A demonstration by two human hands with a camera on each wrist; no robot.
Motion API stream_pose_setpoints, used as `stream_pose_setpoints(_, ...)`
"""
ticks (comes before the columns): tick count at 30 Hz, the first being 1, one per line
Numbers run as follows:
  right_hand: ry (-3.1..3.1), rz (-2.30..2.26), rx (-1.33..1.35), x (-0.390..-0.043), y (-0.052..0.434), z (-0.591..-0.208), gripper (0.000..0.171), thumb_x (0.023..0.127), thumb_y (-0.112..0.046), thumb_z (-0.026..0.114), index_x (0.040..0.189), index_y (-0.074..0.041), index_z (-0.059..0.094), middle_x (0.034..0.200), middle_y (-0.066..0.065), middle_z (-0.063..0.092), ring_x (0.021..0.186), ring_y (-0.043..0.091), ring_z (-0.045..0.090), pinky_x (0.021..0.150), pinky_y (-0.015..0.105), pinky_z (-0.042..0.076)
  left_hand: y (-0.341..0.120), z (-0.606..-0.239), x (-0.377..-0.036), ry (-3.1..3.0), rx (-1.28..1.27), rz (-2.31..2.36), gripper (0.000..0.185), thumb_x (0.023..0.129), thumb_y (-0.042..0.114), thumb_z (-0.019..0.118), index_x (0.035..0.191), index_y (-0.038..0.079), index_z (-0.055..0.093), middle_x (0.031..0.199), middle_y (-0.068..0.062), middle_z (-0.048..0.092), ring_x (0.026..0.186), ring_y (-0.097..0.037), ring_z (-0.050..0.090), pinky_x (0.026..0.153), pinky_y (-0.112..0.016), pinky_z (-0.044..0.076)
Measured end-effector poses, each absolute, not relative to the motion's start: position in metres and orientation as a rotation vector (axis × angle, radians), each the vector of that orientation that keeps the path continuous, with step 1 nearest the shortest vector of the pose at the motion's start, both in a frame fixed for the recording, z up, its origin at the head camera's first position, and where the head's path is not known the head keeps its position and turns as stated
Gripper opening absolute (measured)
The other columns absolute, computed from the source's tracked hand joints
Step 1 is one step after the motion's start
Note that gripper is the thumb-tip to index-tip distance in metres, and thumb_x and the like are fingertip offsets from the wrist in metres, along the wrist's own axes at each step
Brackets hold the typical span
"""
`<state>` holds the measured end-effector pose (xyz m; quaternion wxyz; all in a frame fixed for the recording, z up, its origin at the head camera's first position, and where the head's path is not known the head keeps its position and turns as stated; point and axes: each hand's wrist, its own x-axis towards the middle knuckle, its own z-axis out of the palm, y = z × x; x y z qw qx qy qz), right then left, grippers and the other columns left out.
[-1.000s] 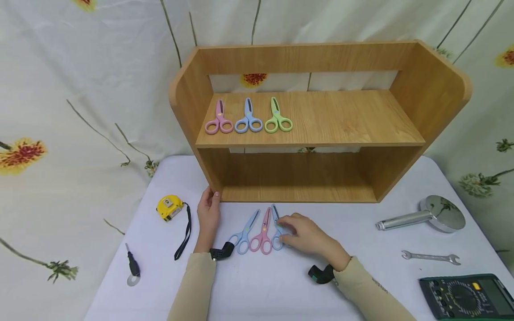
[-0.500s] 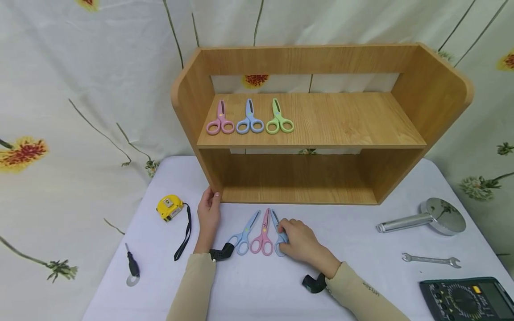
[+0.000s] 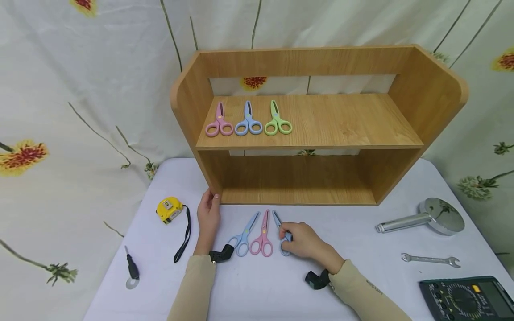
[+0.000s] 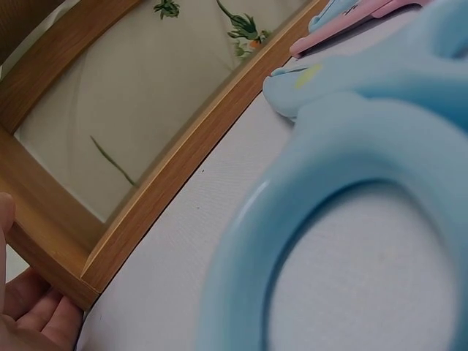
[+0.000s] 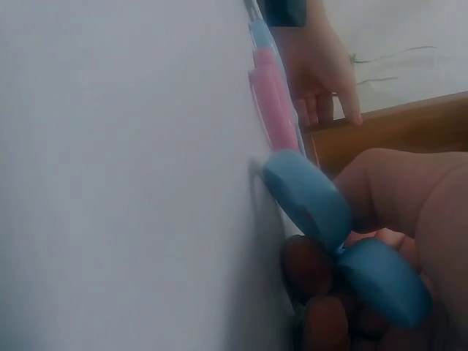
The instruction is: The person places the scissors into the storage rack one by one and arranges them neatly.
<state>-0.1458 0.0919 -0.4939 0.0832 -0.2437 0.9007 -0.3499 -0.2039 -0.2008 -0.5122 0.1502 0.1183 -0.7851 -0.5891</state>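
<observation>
Head cam: I see R hand (image 3: 304, 240) pinching rightmost blue scissors (image 3: 277, 219) nr handles, beside pink pair (image 3: 263, 232); lifted off tbl (image 3: 249, 290) or not, can't tell. L hand (image 3: 209, 218) grips shelf (image 3: 341, 120). Off-centre pinch cld let 'em swivel, maybe nudging pink.

The right hand (image 3: 308, 240) could slide right to the shower head (image 3: 435, 217) (it's shiny); pink scissors (image 3: 263, 233) block its left, the shelf (image 3: 345, 121) blocks ahead.
</observation>
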Motion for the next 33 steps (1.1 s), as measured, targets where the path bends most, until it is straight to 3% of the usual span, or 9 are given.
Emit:
stream_pose_setpoints(5,2.637,-1.183,-0.744,-0.147,0.095,-0.491,0.011,0.078,-0.007,0.071,0.081,-0.015,0.063,0.064,-0.01,0.045,0.06,0.003,0.041,0.054,0.017,0.032,-0.2,-0.513,-0.205,-2.261,0.332,-1.696,0.047,0.108,0.024,0.048,0.153,0.012,0.046,0.154,-0.012,0.052,0.141,-0.028,0.052,0.117,-0.045,0.044)
stream_pose_setpoints(8,2.531,-1.432,-0.757,-0.147,0.097,-0.47,0.007,0.08,-0.005,0.069,0.082,-0.011,0.066,0.069,-0.008,0.049,0.062,0.001,0.042,0.054,0.016,0.033,-0.2,-0.513,-0.204,-2.27,0.336,-1.69,0.047,0.108,0.024,0.048,0.153,0.012,0.046,0.153,-0.013,0.052,0.141,-0.03,0.052,0.117,-0.046,0.044)
stream_pose_setpoints(13,2.407,-1.859,-0.913,-0.149,0.111,-0.391,0.007,0.084,0.003,0.069,0.089,-0.002,0.069,0.077,0.002,0.061,0.07,0.006,0.05,0.056,0.02,0.042,-0.2,-0.511,-0.204,-2.287,0.352,-1.676,0.047,0.108,0.028,0.047,0.154,0.015,0.045,0.156,-0.01,0.05,0.143,-0.029,0.049,0.118,-0.046,0.043)
stream_pose_setpoints(18,2.681,-1.986,-1.044,-0.173,0.132,-0.311,0.005,0.084,0.006,0.068,0.088,0.003,0.069,0.077,0.008,0.066,0.065,0.009,0.05,0.055,0.02,0.042,-0.201,-0.51,-0.206,-2.284,0.356,-1.696,0.048,0.108,0.028,0.047,0.154,0.015,0.045,0.156,-0.011,0.05,0.144,-0.029,0.049,0.119,-0.045,0.043)
stream_pose_setpoints(23,3.016,-1.721,-0.748,-0.229,0.141,-0.269,0.01,0.09,-0.007,0.064,0.096,0.0,0.068,0.083,0.011,0.066,0.064,0.011,0.05,0.055,0.017,0.04,-0.202,-0.512,-0.207,-2.288,0.357,-1.68,0.047,0.108,0.029,0.047,0.154,0.016,0.045,0.156,-0.01,0.05,0.144,-0.028,0.049,0.119,-0.046,0.043)
stream_pose_setpoints(29,3.27,-0.917,-0.524,-0.273,0.139,-0.27,0.03,0.094,-0.028,0.056,0.114,-0.011,0.07,0.109,0.017,0.067,0.092,0.031,0.055,0.075,0.039,0.043,-0.202,-0.513,-0.205,-2.292,0.363,-1.68,0.047,0.108,0.028,0.047,0.153,0.014,0.046,0.155,-0.01,0.051,0.143,-0.028,0.05,0.119,-0.046,0.043)
stream_pose_setpoints(33,3.298,-0.862,-0.5,-0.277,0.136,-0.276,0.037,0.096,-0.036,0.058,0.119,-0.01,0.068,0.117,0.019,0.065,0.105,0.037,0.055,0.088,0.051,0.045,-0.202,-0.513,-0.205,-2.29,0.351,-1.682,0.047,0.108,0.027,0.047,0.153,0.013,0.045,0.155,-0.012,0.05,0.144,-0.03,0.049,0.119,-0.047,0.042)
